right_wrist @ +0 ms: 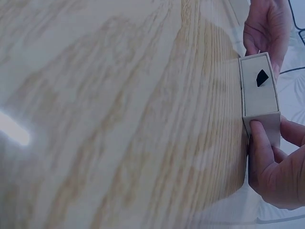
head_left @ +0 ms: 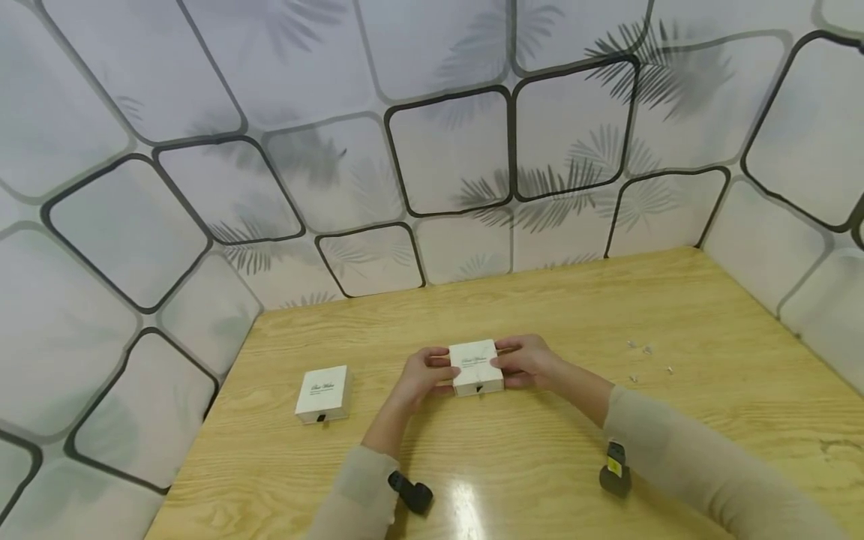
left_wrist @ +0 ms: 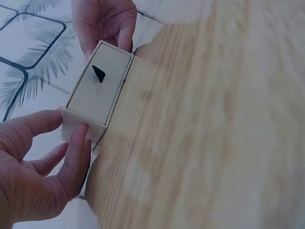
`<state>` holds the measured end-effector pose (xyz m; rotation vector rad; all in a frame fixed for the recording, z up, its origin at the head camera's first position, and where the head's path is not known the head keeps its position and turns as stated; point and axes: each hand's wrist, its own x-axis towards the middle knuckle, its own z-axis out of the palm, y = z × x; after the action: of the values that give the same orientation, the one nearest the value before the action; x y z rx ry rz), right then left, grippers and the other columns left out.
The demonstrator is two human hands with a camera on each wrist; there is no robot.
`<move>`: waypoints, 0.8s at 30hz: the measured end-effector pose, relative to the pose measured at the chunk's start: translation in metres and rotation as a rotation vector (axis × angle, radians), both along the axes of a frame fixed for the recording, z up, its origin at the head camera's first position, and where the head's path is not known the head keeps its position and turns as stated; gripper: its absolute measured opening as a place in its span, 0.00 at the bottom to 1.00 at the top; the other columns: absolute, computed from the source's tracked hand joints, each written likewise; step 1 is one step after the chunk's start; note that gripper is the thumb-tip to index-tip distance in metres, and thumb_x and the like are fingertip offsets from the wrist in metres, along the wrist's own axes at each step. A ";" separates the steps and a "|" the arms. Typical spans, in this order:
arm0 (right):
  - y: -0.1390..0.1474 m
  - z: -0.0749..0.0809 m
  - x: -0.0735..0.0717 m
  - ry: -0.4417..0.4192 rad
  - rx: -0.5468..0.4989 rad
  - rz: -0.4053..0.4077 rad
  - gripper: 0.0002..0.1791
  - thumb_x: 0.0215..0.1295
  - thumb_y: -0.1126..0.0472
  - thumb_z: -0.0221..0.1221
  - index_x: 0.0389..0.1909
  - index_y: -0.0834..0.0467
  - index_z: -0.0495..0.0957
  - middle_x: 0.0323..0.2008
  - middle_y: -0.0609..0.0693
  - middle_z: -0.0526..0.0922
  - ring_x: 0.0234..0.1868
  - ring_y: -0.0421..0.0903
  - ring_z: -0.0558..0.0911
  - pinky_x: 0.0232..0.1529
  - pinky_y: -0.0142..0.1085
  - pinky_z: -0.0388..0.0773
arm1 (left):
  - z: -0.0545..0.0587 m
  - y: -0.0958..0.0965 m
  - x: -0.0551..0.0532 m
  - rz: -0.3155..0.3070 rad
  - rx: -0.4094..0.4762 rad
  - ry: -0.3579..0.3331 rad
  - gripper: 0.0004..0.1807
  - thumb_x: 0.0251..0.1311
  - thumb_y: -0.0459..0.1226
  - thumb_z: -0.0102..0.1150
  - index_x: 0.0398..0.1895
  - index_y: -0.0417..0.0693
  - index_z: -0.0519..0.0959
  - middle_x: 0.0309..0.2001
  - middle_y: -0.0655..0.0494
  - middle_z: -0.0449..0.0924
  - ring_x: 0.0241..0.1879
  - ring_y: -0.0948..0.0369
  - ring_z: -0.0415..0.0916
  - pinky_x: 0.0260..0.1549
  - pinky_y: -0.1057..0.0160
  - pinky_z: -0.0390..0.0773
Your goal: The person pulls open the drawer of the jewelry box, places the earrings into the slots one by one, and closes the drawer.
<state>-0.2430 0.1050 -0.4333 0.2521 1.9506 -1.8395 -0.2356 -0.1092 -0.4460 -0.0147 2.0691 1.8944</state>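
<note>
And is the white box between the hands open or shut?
Shut. On the white box, the drawer front sits snugly within the box's edges in both wrist views; only the black tab sticks out.

Fine print on a white box [head_left: 476,371] is too small to read from here, as on a second box [head_left: 322,391] at its nine o'clock. Tiny pieces [head_left: 647,349] at three o'clock defy naming. Left sleeve [head_left: 358,495] and right sleeve [head_left: 709,457] run out of view toward seven and four; seen from the left wrist, the box hides fingertips of the right hand [left_wrist: 106,20].
</note>
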 end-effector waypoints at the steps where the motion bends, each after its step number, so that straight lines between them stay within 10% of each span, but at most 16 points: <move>1: 0.001 0.000 0.000 0.001 -0.001 0.002 0.30 0.58 0.70 0.63 0.63 0.67 0.66 0.54 0.64 0.77 0.33 0.43 0.82 0.34 0.39 0.86 | 0.000 0.001 0.000 0.000 0.003 -0.003 0.28 0.56 0.27 0.61 0.60 0.31 0.65 0.53 0.36 0.70 0.42 0.55 0.76 0.41 0.55 0.84; 24: 0.027 -0.003 0.016 0.040 -0.037 0.049 0.33 0.61 0.68 0.61 0.66 0.70 0.60 0.59 0.68 0.71 0.34 0.44 0.83 0.35 0.37 0.85 | 0.001 0.017 0.010 -0.074 0.040 0.008 0.31 0.56 0.28 0.62 0.63 0.31 0.62 0.53 0.37 0.69 0.42 0.55 0.76 0.41 0.52 0.84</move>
<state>-0.2268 0.1318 -0.4364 0.1565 1.9300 -1.8607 -0.2257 -0.0920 -0.4454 0.0787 2.0085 1.8934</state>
